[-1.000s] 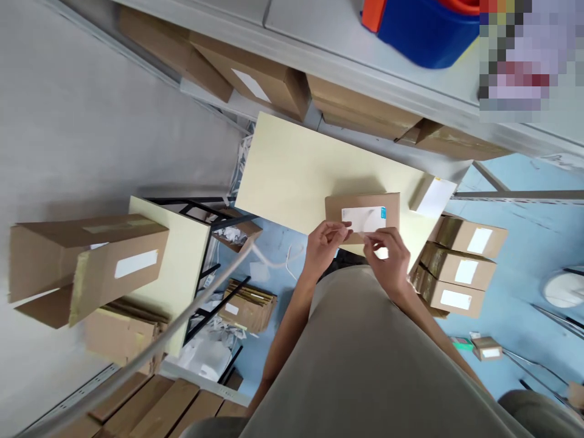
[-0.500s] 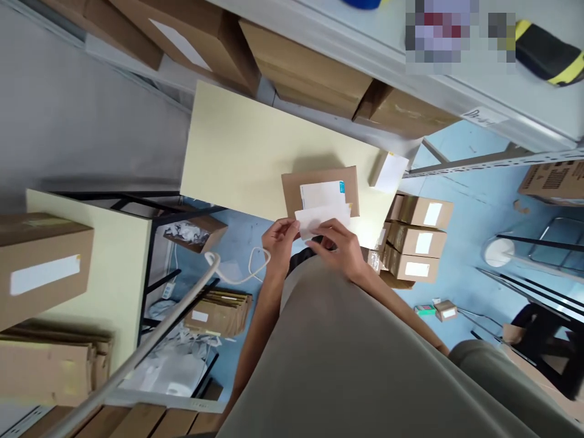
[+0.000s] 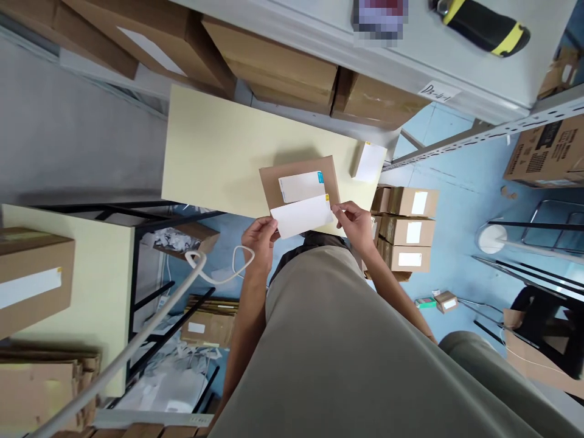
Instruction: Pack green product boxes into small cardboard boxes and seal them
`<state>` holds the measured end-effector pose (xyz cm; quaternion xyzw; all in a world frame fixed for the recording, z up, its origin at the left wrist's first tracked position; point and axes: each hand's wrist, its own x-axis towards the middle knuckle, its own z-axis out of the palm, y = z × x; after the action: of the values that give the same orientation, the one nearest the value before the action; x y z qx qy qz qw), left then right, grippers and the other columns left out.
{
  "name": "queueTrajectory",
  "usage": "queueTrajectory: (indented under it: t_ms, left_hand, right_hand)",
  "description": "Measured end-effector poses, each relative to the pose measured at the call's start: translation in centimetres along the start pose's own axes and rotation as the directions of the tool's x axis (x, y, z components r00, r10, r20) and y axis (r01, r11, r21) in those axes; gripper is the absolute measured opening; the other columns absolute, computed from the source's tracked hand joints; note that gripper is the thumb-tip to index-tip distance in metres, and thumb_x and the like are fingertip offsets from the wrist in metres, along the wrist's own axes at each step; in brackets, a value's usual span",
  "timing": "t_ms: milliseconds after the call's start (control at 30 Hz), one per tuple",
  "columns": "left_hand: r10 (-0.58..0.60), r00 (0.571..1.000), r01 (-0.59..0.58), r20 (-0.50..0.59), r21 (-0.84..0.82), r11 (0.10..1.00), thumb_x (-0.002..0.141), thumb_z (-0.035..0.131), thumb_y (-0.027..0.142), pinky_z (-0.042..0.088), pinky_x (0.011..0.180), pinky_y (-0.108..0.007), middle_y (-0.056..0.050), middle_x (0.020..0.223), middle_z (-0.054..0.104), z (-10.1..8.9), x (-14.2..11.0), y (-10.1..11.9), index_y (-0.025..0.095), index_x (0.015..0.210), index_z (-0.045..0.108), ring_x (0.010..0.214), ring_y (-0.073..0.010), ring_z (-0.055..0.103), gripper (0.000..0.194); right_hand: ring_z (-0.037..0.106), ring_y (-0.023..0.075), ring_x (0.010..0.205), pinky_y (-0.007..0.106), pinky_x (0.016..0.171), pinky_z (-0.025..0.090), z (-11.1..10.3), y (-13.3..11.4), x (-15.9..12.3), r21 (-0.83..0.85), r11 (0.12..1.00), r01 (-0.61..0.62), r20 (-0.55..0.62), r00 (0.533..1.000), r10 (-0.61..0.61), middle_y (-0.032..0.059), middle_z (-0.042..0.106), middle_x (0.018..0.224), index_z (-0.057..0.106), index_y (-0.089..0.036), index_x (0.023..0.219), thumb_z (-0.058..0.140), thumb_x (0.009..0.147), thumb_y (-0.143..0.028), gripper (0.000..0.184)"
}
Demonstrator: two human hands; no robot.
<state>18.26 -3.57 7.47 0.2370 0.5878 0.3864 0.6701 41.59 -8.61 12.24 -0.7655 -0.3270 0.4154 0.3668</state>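
Observation:
A white label [image 3: 302,216] with a small yellow mark at one corner is stretched between my two hands. My left hand [image 3: 260,239] pinches its left end, fingers closed. At the other end, the fingertips of my right hand [image 3: 354,225] grip the edge near the yellow corner. Just beyond the label lies a flat brown cardboard box [image 3: 269,185] on the pale yellow table [image 3: 219,143]. On the box rests a white piece with a blue corner [image 3: 298,185], partly covered by the label.
A white stack of labels [image 3: 370,163] stands at the table's right end. Cardboard boxes [image 3: 278,67] line the shelf behind, and labelled boxes [image 3: 413,231] are stacked on the floor at right. A pale pole [image 3: 137,344] rises at left. A yellow-black tool [image 3: 486,27] lies on the upper shelf.
The label, curled between my fingers before, is now flat and spread wide. My right hand has moved out to its right end. The view has shifted slightly.

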Motion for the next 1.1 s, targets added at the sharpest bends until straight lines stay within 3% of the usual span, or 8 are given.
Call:
queueTrajectory:
  t_ms: [200,367,467,600,700,833,967,1100]
  left_hand:
    - [0.006,1.000,-0.006,-0.013,-0.002,1.000,0.070,0.093,0.052,0.066,0.077,-0.034,-0.002,0.085,0.077,0.0,-0.2,-0.6,0.022,0.084,0.071,0.081,-0.0196,0.076,0.039]
    - [-0.007,0.999,0.006,-0.050,-0.015,1.000,0.069,0.093,0.051,0.063,0.081,-0.030,-0.002,0.086,0.074,0.2,0.1,-1.9,0.021,0.084,0.071,0.082,-0.0160,0.072,0.040]
    - [-0.037,0.997,0.037,-0.067,-0.002,0.999,0.069,0.092,0.050,0.060,0.082,-0.028,0.000,0.083,0.069,-0.2,0.5,-3.3,0.021,0.082,0.069,0.080,-0.0133,0.068,0.040]
    - [-0.072,0.994,0.074,-0.086,0.020,0.997,0.072,0.088,0.053,0.056,0.076,-0.028,0.000,0.078,0.065,-1.2,1.2,-4.8,0.021,0.082,0.066,0.077,-0.0145,0.065,0.040]
    - [-0.032,0.987,0.042,-0.160,0.060,0.997,0.072,0.086,0.056,0.054,0.075,-0.029,0.000,0.079,0.063,-1.7,1.8,-5.3,0.022,0.081,0.063,0.077,-0.0151,0.063,0.041]
    - [0.036,0.986,-0.013,-0.161,0.144,0.990,0.075,0.083,0.059,0.053,0.080,-0.030,-0.001,0.080,0.063,-1.2,3.1,-5.2,0.023,0.083,0.066,0.080,-0.0161,0.063,0.040]
    - [0.101,0.991,-0.072,-0.091,0.280,0.957,0.081,0.080,0.057,0.053,0.081,-0.032,-0.004,0.084,0.068,0.4,6.2,-4.5,0.022,0.088,0.070,0.085,-0.0205,0.066,0.038]
    - [0.166,0.985,-0.126,-0.051,0.455,0.881,0.090,0.074,0.044,0.053,0.087,-0.035,-0.006,0.086,0.071,2.1,9.6,-3.8,0.021,0.089,0.072,0.087,-0.0234,0.067,0.023]
  right_hand:
    - [0.061,0.0130,0.062,0.030,0.061,0.056,0.2,-0.4,-0.5,-0.012,1.000,0.028,-0.003,1.000,-0.028,0.0031,0.073,0.093,0.077,-0.023,0.091,0.069,0.097,-0.070,0.048]
    - [0.063,0.0137,0.066,0.030,0.066,0.056,0.9,-0.8,-1.2,-0.163,0.963,0.215,0.005,0.976,-0.217,0.0043,0.074,0.095,0.076,-0.023,0.089,0.067,0.104,-0.056,0.038]
    - [0.064,0.0124,0.066,0.027,0.066,0.055,2.6,-1.1,-2.9,-0.244,0.899,0.363,0.174,0.929,-0.327,0.0046,0.075,0.099,0.077,-0.025,0.093,0.064,0.108,-0.044,0.028]
    - [0.070,0.0116,0.070,0.024,0.065,0.052,5.1,-1.2,-5.0,-0.318,0.807,0.497,0.403,0.842,-0.360,0.0029,0.079,0.105,0.080,-0.028,0.099,0.064,0.109,-0.034,0.020]
    - [0.069,0.0126,0.069,0.026,0.066,0.053,5.4,-0.7,-4.1,-0.350,0.826,0.441,0.331,0.883,-0.331,0.0037,0.078,0.104,0.080,-0.027,0.097,0.065,0.110,-0.039,0.023]
    - [0.069,0.0168,0.072,0.030,0.073,0.057,3.6,0.7,0.4,-0.337,0.906,0.257,0.135,0.965,-0.224,0.0053,0.076,0.096,0.075,-0.025,0.086,0.061,0.110,-0.053,0.038]
    - [0.071,0.0198,0.078,0.034,0.077,0.058,2.5,2.2,5.0,-0.288,0.943,0.166,0.071,0.986,-0.152,0.0064,0.075,0.096,0.072,-0.023,0.084,0.061,0.108,-0.058,0.043]
    - [0.071,0.0212,0.083,0.035,0.081,0.056,3.4,3.4,7.8,-0.351,0.930,0.106,0.041,0.994,-0.098,0.0086,0.074,0.099,0.069,-0.022,0.086,0.058,0.110,-0.052,0.040]
